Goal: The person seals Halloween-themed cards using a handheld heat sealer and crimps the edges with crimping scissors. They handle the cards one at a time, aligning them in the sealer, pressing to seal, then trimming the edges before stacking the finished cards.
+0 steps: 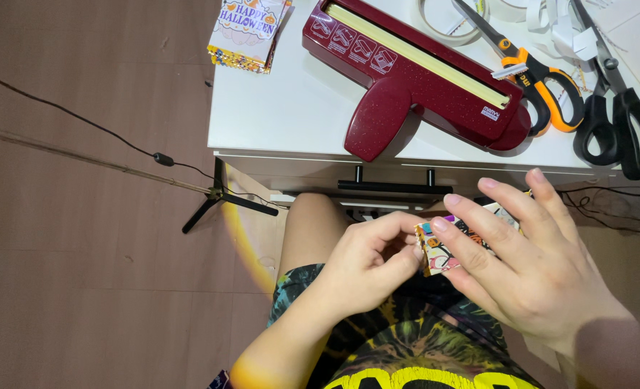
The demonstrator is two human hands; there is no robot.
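Both hands are working low over the lap, just in front of the white table point(276, 108). The left hand point(367, 263) is curled, thumb and forefinger pinching the near edge of a small colourful printed paper piece point(439, 248). The right hand point(529, 266) covers that piece from the other side, fingers long and pressed together, gripping it between fingertips and thumb. The paper piece sits between the two hands, held in the air above the patterned shorts point(406, 346), not resting on the table.

As for progress, I judge it mid-way: the piece looks already folded or doubled at its left edge, and the pinch suggests a crease is being set or an edge aligned. A stack of printed cards point(244, 36) waits untouched at the table's far-left corner: rectangular, pale with orange and purple lettering and a busy multicoloured border.

Across the middle of the table lies a dark red glittery paper trimmer point(406, 79), with a row of small white pictogram labels along its top-left end and a small white label near its right end. Orange-handled scissors point(543, 79) and black-handled scissors point(622, 122) lie right of it, with a tape roll point(446, 21) behind.
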